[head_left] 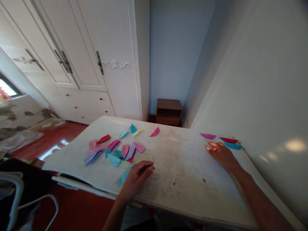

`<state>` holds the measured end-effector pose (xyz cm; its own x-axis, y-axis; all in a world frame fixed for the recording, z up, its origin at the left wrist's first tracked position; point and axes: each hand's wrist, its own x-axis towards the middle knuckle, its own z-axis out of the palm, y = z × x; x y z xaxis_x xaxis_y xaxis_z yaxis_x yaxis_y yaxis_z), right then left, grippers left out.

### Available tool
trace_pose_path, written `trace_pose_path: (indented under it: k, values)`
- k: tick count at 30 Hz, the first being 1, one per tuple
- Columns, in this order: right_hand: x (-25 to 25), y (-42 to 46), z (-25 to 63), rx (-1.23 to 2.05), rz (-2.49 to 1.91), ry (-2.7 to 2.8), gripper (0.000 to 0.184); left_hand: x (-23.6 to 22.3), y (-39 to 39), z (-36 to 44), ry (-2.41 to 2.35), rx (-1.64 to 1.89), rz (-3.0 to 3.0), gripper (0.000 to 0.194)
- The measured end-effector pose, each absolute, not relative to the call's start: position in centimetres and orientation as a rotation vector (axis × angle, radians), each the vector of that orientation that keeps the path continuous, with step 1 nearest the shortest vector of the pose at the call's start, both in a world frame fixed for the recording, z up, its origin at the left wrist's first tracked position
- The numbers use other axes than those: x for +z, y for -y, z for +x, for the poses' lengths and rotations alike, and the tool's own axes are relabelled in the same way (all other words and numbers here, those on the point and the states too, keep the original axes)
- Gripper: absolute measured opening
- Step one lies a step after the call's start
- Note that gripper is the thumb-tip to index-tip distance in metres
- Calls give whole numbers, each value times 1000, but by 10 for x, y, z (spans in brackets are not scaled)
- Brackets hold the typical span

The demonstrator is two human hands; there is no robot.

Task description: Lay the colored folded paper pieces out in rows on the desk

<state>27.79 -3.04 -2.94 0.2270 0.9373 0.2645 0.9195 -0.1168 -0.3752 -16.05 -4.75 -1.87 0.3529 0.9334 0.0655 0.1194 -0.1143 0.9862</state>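
Observation:
My left hand (138, 176) rests at the near side of the white table, its fingers loosely bent and the thumb a little apart, with nothing visible in it. Beside it lies a light-turquoise folded paper piece (124, 175), partly behind the hand. A pile of folded paper pieces, among them a lavender one (131, 150), spreads to its left. Over the table's right side my right hand (218, 151) has its fingers stretched and apart, and I see nothing held. Close to it are a magenta folded paper (208, 136), a red one (228, 140) and a blue one (233, 146).
A single pink folded paper (155, 132) lies near the far edge of the white table (178, 150). Small dark flecks (204, 180) mark the surface. A wall (267, 80) borders the right side. Behind stand a white wardrobe (120, 86) and a brown cabinet (169, 104).

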Motion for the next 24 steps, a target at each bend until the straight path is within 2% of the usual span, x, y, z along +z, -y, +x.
trace_pose_path:
  k: [6,10,14,16,18,20,24]
  values:
    - [-27,33,272,187,-1892,1801,49,-19,51,-160,-1019,1049,1572,31]
    - [-23,33,270,182,-1904,1805,53,-16,56,-166,-1144,1351,1752,23]
    - [-22,32,267,171,-1873,1854,54,-12,54,-183,-1475,1558,1960,19]
    - [-22,31,263,197,-1858,1869,54,-8,48,-194,-1703,1439,2015,21]
    - [-22,30,258,234,-1827,1882,52,-3,39,-204,-1875,1162,2059,28]
    - [-21,30,248,276,-1780,1906,51,2,30,-209,-1926,930,2097,32]
    - [-14,34,220,386,-1685,1998,47,11,17,-208,-1885,786,2182,33]
